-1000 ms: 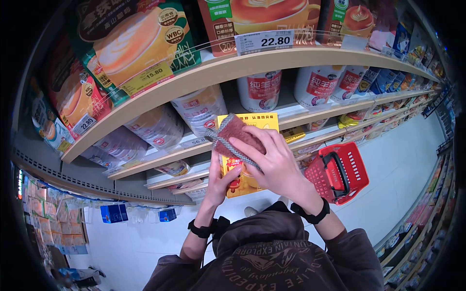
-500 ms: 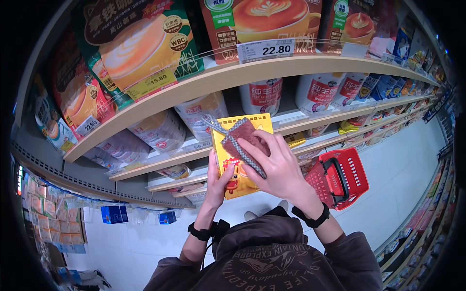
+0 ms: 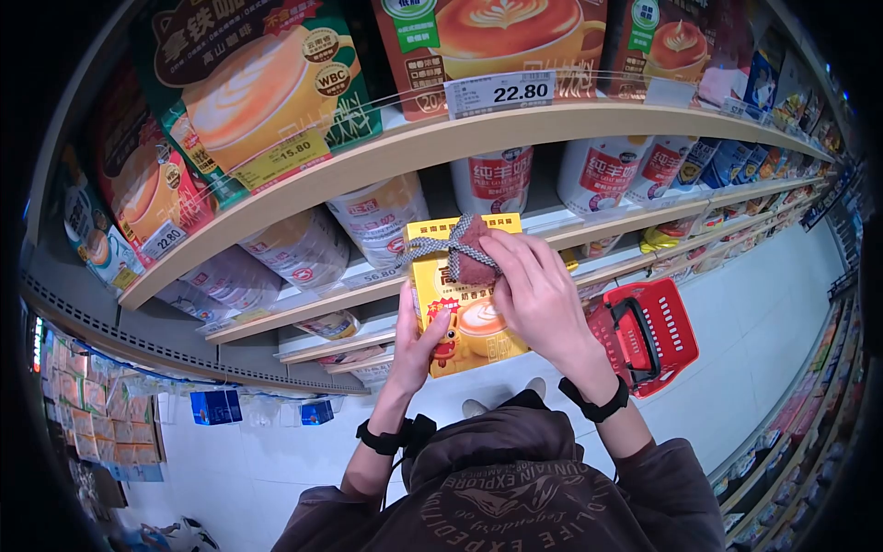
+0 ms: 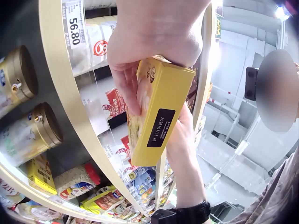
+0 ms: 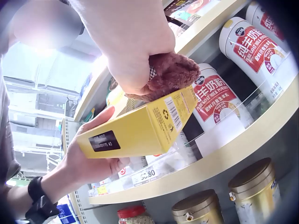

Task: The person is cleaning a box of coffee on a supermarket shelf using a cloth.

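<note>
A yellow coffee box (image 3: 471,342) is held up in front of the shelves by my left hand (image 3: 411,336), thumb across its front and fingers behind. My right hand (image 3: 544,299) grips a brown cleaning cloth (image 3: 476,267) with black-and-white checked trim, bunched under the fingertips against the upper front of the box. The left wrist view shows the box's narrow yellow side (image 4: 168,107) with a black date label. In the right wrist view, the cloth (image 5: 173,77) bulges out of the right fist along the box's top edge.
Coffee boxes (image 3: 253,92) line the upper shelf, behind price tags (image 3: 499,93). White goat milk powder cans (image 3: 492,179) stand on the shelf below. A red shopping basket (image 3: 676,322) is on the floor to the right. Another shelf (image 3: 782,432) runs along the far right.
The cloth was spread flatter over the box front; now it is bunched near the top. My right hand has shifted slightly right, uncovering more print. The left hand keeps its hold.
</note>
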A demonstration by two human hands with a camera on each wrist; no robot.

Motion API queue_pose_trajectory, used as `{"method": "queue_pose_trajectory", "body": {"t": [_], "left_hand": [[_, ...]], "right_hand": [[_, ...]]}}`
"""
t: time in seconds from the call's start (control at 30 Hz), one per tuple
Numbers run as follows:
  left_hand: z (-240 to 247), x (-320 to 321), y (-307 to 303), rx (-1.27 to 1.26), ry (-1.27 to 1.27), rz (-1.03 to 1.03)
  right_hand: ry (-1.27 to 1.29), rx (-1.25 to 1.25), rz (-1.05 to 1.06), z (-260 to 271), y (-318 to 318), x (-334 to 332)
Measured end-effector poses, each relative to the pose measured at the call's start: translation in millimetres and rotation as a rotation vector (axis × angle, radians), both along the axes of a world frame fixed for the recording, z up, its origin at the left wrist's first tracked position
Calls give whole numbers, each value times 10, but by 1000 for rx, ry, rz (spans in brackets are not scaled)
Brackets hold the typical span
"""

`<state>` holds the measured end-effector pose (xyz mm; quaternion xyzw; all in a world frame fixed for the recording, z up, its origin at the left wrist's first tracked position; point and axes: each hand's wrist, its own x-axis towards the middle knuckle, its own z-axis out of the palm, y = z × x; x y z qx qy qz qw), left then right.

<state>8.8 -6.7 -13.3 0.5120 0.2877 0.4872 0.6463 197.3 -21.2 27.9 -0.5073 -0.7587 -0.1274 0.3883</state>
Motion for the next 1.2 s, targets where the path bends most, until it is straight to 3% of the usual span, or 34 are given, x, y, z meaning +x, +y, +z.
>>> {"method": "queue_pose_trajectory", "body": {"t": [0.2, 0.3, 0.4, 0.5, 0.6, 0.73, 0.87, 1.03, 1.2], "left_hand": [[37, 26, -14, -5, -17, -23], [-11, 19, -2, -44, -14, -29], [-109, -55, 20, -81, 15, -35], [-132, -70, 3, -72, 52, -35], [-71, -34, -12, -18, 58, -56], [-20, -4, -42, 10, 46, -121], [-142, -48, -9, -94, -24, -108], [-133, -90, 85, 138, -6, -40], [-45, -73, 59, 79, -3, 26]], "right_hand": [[73, 28, -53, 54, -15, 66], [-12, 18, 91, 68, -70, 8], [96, -99, 281, 99, -176, -92], [171, -76, 318, 41, -104, -11], [7, 35, 148, 153, -35, 101], [81, 123, 27, 146, 77, 152], [71, 43, 150, 144, 0, 29], [88, -32, 198, 171, -204, -56], [79, -76, 191, 217, -232, 76]]}}
